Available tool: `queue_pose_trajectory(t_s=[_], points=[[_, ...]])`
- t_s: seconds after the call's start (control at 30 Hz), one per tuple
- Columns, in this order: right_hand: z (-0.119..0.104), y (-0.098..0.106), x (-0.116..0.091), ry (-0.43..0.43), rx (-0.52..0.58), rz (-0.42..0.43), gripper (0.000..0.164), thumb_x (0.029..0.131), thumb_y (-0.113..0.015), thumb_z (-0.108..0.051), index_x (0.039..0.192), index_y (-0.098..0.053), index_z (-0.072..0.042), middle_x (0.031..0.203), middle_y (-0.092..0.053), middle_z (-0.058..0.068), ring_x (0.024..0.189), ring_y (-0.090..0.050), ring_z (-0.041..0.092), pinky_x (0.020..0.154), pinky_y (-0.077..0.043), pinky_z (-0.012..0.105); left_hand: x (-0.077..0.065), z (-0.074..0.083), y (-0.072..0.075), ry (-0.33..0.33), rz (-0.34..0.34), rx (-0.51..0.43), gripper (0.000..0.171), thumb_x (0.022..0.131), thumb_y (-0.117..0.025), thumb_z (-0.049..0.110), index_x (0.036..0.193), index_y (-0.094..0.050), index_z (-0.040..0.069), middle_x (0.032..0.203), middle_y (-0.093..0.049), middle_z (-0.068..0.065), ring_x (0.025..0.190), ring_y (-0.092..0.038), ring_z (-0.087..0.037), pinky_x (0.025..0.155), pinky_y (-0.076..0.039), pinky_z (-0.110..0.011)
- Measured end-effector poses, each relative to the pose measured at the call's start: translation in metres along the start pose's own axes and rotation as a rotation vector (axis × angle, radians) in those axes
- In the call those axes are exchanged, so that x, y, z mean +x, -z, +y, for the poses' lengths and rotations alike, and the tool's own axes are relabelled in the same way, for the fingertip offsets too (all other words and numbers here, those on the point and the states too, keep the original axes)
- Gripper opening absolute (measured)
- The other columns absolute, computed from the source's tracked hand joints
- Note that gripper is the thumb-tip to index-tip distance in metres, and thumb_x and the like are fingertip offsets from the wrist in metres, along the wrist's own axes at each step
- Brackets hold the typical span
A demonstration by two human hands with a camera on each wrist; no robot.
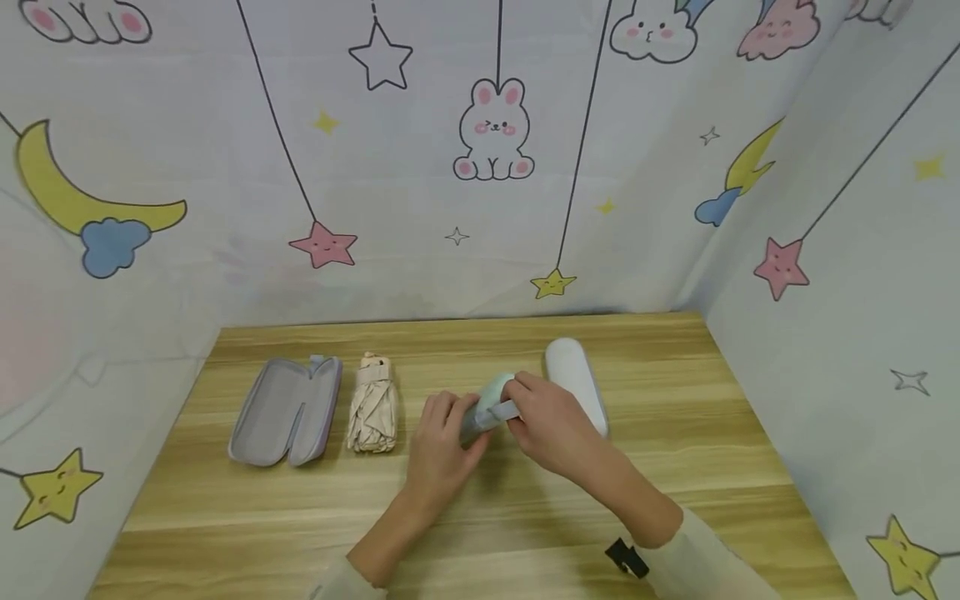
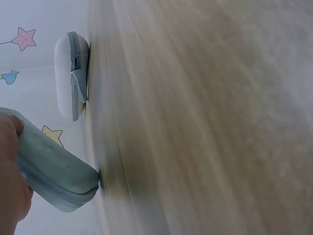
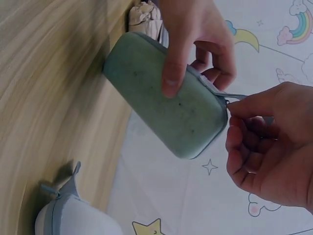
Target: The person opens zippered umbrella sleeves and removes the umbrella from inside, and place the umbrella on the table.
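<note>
One green case (image 3: 146, 105) tilts between left hand (image 1: 441, 446), gripping it, and right hand (image 1: 551, 421), pinching its zip (image 3: 227, 102). Probable step: working that zip; the next pull likely calls for a steady left-hand grip.

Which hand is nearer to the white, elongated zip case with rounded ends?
Right. The right hand is just left of the white zip case, overlapping its edge in the head view; the left hand is farther left, gripping a pale-green oblong zip case.
</note>
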State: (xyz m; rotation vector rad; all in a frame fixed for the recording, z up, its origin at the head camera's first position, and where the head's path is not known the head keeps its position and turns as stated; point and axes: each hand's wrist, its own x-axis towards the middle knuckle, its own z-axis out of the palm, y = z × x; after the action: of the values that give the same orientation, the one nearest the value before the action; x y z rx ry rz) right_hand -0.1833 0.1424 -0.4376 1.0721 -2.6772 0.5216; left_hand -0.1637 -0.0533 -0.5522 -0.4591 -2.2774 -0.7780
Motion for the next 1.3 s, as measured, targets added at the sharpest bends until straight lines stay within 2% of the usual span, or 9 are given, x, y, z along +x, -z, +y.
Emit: queue_pose_trajectory(t_s=[0.27, 0.43, 0.6, 0.87, 1.03, 1.3], points=[[-0.001, -0.003, 0.000, -0.061, 0.074, 0.033, 0.020, 0.086, -0.080, -0.001, 0.092, -0.065, -0.010, 0.085, -0.060, -0.005, 0.068, -0.054, 0.008, 0.059, -0.047, 0.022, -0.001, 0.000, 0.001, 0.017, -0.007, -0.010, 0.049, 0.078, -0.093, 0.022, 0.120, -0.070, 0.007, 0.102, -0.059, -0.005, 0.095, -0.060, -0.026, 0.077, -0.057, -0.041], [-0.002, -0.003, 0.001, -0.083, 0.110, 0.057, 0.014, 0.091, -0.076, -0.002, 0.092, -0.064, -0.010, 0.080, -0.057, -0.006, 0.065, -0.050, 0.007, 0.057, -0.044, 0.023, -0.002, -0.003, 0.004, 0.014, 0.002, -0.058, 0.049, 0.079, -0.092, 0.020, 0.121, -0.070, 0.006, 0.104, -0.060, -0.006, 0.098, -0.060, -0.027, 0.080, -0.055, -0.043], [-0.002, -0.003, 0.003, -0.094, 0.140, 0.077, 0.014, 0.091, -0.075, -0.003, 0.090, -0.063, -0.010, 0.076, -0.053, -0.006, 0.063, -0.047, 0.007, 0.054, -0.042, 0.023, -0.003, -0.006, 0.007, 0.023, -0.022, -0.105, 0.048, 0.083, -0.089, 0.020, 0.125, -0.069, 0.006, 0.110, -0.061, -0.006, 0.102, -0.060, -0.026, 0.083, -0.055, -0.044], [0.000, 0.005, 0.006, -0.143, 0.194, 0.097, 0.016, 0.086, -0.079, -0.002, 0.086, -0.065, -0.010, 0.075, -0.059, -0.007, 0.063, -0.051, 0.006, 0.056, -0.045, 0.023, -0.004, -0.007, 0.010, 0.053, -0.031, -0.165, 0.050, 0.084, -0.090, 0.018, 0.128, -0.067, 0.006, 0.116, -0.062, -0.007, 0.107, -0.061, -0.025, 0.088, -0.056, -0.044], [0.003, 0.008, 0.007, -0.143, 0.268, 0.081, 0.015, 0.089, -0.077, -0.002, 0.085, -0.066, -0.011, 0.073, -0.059, -0.009, 0.062, -0.051, 0.004, 0.056, -0.048, 0.023, -0.005, -0.007, 0.011, 0.078, -0.038, -0.220, 0.050, 0.086, -0.089, 0.018, 0.128, -0.067, 0.006, 0.119, -0.062, -0.007, 0.111, -0.062, -0.024, 0.092, -0.056, -0.043], [0.010, 0.011, 0.010, -0.184, 0.396, 0.007, 0.012, 0.094, -0.074, -0.005, 0.085, -0.068, -0.011, 0.072, -0.061, -0.010, 0.061, -0.054, 0.004, 0.057, -0.050, 0.025, -0.005, -0.009, 0.011, 0.110, -0.074, -0.275, 0.049, 0.089, -0.088, 0.018, 0.130, -0.064, 0.007, 0.123, -0.061, -0.006, 0.115, -0.061, -0.022, 0.096, -0.055, -0.043]])
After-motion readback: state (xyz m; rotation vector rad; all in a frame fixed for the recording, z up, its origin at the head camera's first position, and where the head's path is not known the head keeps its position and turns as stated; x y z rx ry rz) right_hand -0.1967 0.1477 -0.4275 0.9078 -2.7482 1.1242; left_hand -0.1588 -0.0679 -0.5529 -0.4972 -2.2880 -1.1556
